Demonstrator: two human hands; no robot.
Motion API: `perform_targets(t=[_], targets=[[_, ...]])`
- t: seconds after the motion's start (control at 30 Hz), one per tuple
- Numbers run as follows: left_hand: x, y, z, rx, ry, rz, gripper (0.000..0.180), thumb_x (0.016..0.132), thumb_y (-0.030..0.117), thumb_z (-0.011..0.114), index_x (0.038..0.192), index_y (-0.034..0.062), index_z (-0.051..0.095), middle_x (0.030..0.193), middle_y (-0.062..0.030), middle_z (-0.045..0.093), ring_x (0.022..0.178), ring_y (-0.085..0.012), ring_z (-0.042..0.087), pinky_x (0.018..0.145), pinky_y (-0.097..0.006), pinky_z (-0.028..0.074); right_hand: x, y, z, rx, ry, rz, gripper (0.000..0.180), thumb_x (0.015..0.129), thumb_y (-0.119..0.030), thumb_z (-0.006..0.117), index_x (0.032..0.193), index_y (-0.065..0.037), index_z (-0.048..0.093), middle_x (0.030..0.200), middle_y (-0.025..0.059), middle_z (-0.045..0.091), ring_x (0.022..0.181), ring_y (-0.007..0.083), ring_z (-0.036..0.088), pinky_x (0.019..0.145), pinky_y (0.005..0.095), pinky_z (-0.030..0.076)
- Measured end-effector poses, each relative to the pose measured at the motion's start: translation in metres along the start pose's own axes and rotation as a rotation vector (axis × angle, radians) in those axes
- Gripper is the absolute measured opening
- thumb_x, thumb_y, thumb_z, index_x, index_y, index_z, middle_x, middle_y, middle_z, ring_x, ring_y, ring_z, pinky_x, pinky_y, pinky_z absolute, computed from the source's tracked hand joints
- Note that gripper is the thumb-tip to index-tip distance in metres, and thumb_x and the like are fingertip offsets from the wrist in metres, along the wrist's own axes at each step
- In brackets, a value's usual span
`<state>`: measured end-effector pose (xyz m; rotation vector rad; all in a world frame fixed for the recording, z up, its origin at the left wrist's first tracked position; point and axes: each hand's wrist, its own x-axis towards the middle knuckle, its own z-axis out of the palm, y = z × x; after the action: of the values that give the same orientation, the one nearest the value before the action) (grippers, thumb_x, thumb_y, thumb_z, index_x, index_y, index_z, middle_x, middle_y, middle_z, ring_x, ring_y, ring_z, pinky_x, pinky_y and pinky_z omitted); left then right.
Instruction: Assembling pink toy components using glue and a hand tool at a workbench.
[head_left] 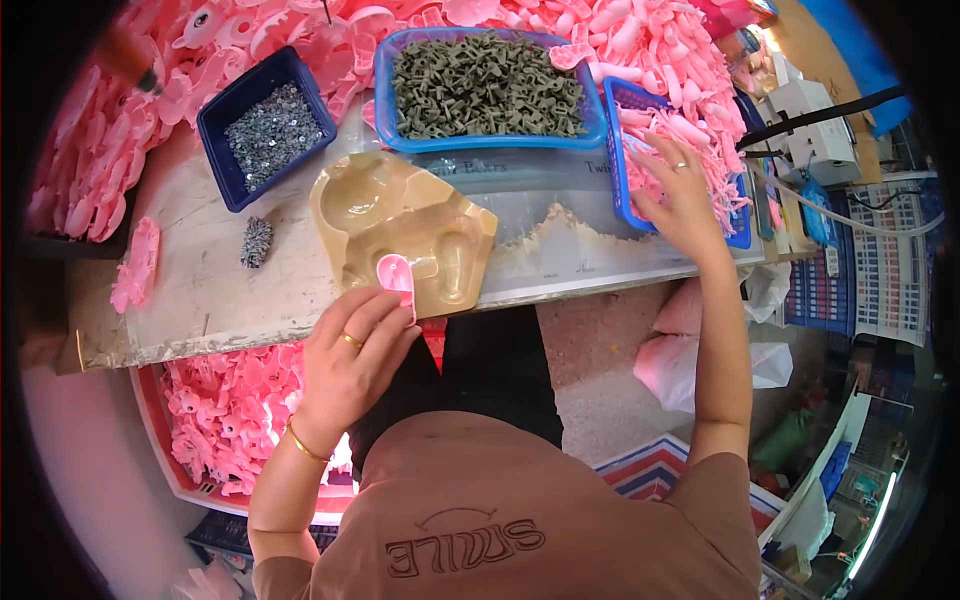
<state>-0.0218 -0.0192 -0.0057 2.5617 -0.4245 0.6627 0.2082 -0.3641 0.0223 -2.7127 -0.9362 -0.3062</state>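
My left hand (355, 345) is closed on a small pink plastic part (396, 272) with a rounded, hollow end. It holds the part at the near edge of a tan moulded fixture (470, 215), which has rounded hollows. My right hand (680, 195) is over a blue plastic basket (622, 190) at the right. Its fingers are spread among thin pink pieces (715, 165) in the basket, and I see nothing gripped between them. Some fingertips are hidden against the pieces.
A blue tray (390, 125) holds many dark green clips. Left of it stands a navy tray (215, 160) of small metal screws; a little screw pile (257, 243) lies nearby. Pink parts (110, 130) heap along the back. Below the table edge is a red bin (160, 440) of pink pieces.
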Motion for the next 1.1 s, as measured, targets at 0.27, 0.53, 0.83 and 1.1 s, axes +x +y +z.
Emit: perform_targets(t=[0.27, 0.53, 0.83, 1.1], targets=[[-0.006, -0.003, -0.004, 0.016, 0.006, -0.034, 0.026, 0.074, 0.008, 0.079, 0.097, 0.0044, 0.068, 0.103, -0.0072, 0.065, 0.100, -0.0277, 0.063, 0.085, -0.040, 0.054, -0.002, -0.001, -0.007, 0.239, -0.085, 0.093, 0.032, 0.081, -0.006, 0.071, 0.111, -0.002, 0.061, 0.120, 0.0112, 0.063, 0.115, 0.0286, 0.058, 0.101, 0.0389, 0.043], [0.004, -0.010, 0.008, 0.056, -0.005, -0.002, 0.024, 0.075, 0.005, 0.077, 0.097, 0.0056, 0.066, 0.102, -0.0079, 0.065, 0.103, -0.0288, 0.063, 0.094, -0.045, 0.052, 0.021, -0.074, -0.033, 0.559, 0.103, 0.204, 0.024, 0.086, -0.005, 0.069, 0.110, -0.002, 0.064, 0.106, 0.0079, 0.067, 0.095, 0.0151, 0.063, 0.087, 0.0303, 0.050], [0.000, -0.015, 0.007, -0.043, -0.040, -0.052, 0.029, 0.077, 0.008, 0.076, 0.102, 0.0037, 0.063, 0.105, -0.0092, 0.064, 0.106, -0.0299, 0.062, 0.099, -0.046, 0.049, 0.038, -0.169, 0.051, 0.527, -0.141, -0.412, 0.024, 0.079, -0.007, 0.073, 0.102, -0.005, 0.068, 0.103, 0.0111, 0.066, 0.094, 0.0311, 0.061, 0.083, 0.0370, 0.051], [-0.066, -0.120, -0.055, 0.452, 0.296, -0.468, 0.039, 0.084, 0.012, 0.069, 0.121, 0.0068, 0.057, 0.125, -0.0148, 0.061, 0.123, -0.0351, 0.053, 0.112, -0.054, 0.031, 0.033, -0.169, 0.033, 0.490, -0.200, -0.313, 0.025, 0.080, -0.006, 0.073, 0.104, -0.004, 0.069, 0.108, 0.0112, 0.064, 0.096, 0.0272, 0.058, 0.079, 0.0359, 0.049]])
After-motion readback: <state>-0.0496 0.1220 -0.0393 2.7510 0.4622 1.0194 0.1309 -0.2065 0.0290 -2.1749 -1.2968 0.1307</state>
